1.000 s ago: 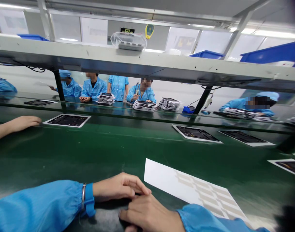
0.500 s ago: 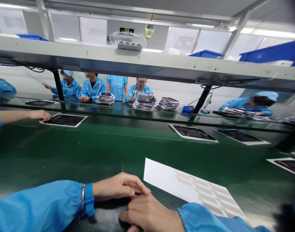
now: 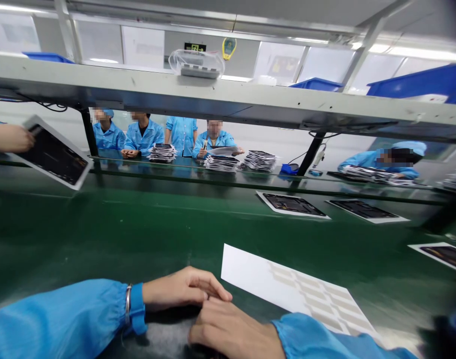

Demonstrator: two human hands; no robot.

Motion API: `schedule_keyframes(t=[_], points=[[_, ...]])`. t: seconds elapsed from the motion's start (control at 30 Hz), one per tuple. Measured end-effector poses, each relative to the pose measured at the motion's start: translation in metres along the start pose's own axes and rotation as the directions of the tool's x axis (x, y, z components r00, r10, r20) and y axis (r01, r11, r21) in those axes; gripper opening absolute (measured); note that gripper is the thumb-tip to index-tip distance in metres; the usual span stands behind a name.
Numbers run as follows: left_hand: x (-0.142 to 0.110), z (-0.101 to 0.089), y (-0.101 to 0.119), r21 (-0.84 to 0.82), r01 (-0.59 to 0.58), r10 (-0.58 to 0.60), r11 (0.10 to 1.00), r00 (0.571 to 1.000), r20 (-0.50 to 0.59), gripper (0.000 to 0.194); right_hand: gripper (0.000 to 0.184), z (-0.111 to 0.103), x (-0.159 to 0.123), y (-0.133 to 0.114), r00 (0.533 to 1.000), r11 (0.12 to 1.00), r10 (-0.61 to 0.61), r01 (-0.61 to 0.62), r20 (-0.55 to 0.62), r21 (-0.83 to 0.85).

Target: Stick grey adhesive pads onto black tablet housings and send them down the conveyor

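Note:
My left hand rests on the green work surface, fingers loosely stretched, its fingertips touching the back of my right hand. No object shows in the left hand. Curled fingers on my right hand are turned under, and whatever they hold, if anything, is hidden. Just beyond the right hand and forearm lies a white sheet with rows of beige label-like patches; the blue sleeve covers part of its near edge.
Dark flat panels on white sheets lie farther off, such as one panel at centre right. At left a co-worker's hand holds another panel. Paper stacks stand before seated people. Overhead runs a shelf with blue bins.
The co-worker's hand at left has lifted a panel with its white sheet up and leftward. My right fingers have curled in slightly. The panels at right sit a little farther left in view.

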State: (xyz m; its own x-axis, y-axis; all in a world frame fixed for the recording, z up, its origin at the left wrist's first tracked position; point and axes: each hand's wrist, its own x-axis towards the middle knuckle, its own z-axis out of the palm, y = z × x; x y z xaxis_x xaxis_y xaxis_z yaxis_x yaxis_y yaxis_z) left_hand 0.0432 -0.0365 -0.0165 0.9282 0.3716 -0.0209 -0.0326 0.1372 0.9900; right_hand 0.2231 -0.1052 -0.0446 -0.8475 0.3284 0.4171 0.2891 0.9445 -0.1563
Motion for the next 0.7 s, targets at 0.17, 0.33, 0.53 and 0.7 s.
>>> schedule_keyframes(t=[0.17, 0.33, 0.53, 0.7], points=[[0.001, 0.002, 0.003, 0.238, -0.042, 0.058, 0.970, 0.997, -0.060, 0.035, 0.022, -0.003, 0.001, -0.002, 0.983, 0.998, -0.069, 0.069, -0.172, -0.006], [-0.001, -0.002, 0.007, 0.636, -0.074, 0.180, 0.768, 0.978, -0.105, 0.036, 0.015, -0.010, 0.004, -0.008, 0.968, 0.997, 0.028, -0.046, -0.251, -0.065], [-0.016, -0.001, 0.013, 0.791, -0.171, 0.093, 0.588, 0.985, 0.144, 0.035, 0.020, -0.010, 0.001, -0.015, 0.919, 0.977, 0.211, -0.184, -0.332, 0.112], [-0.030, 0.011, 0.029, 0.903, -0.164, -0.111, 0.398, 0.968, 0.225, 0.057, 0.018, -0.032, 0.008, 0.006, 0.817, 0.883, 0.469, -0.441, -0.337, 0.161]])
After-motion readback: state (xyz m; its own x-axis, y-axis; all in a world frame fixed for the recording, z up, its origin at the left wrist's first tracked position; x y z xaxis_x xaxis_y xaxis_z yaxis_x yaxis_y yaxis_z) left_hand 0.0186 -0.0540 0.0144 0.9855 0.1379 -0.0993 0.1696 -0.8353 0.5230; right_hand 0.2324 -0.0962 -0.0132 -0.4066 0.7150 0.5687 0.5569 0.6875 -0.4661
